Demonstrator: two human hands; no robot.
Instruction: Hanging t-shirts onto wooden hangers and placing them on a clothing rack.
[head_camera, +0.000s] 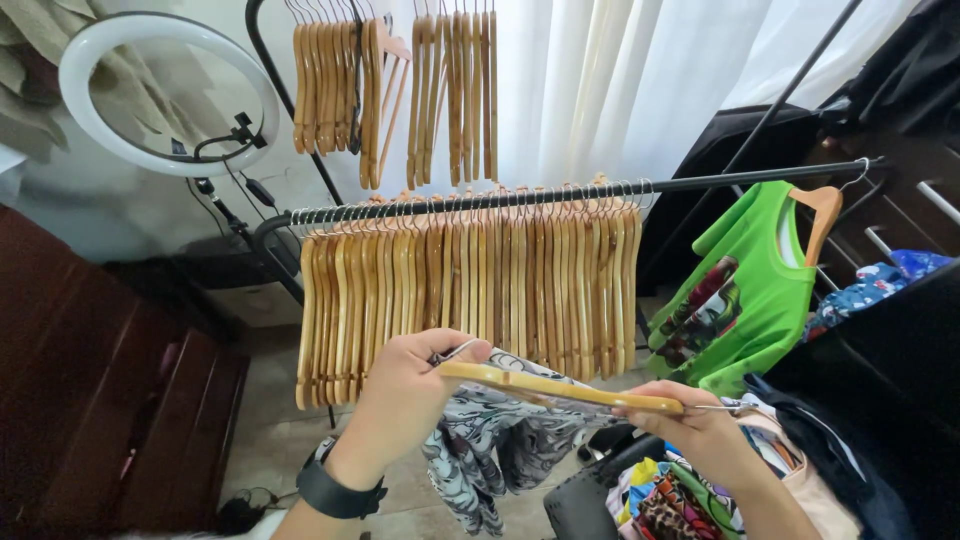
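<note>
— Hanger (560, 388) first: where have you got it?

— Wooden one, low in front of me, below the rail (600, 190) packed with empty hangers (470, 285). My left hand (405, 390) has fingers curled and pinched around one end, my right hand (700, 425) pinches the other end, thumb on top.

— Which way does it lie?

— Long axis runs nearly level, left to right, dipping slightly toward my right hand. I cannot tell where its hook sits.

— Anything on it?

— Grey patterned cloth (490, 440) hangs beneath it, bunched between my hands. A green shirt (745, 290) hangs on the rail's far right, and colourful clothes (680, 500) lie piled under my right wrist
</note>
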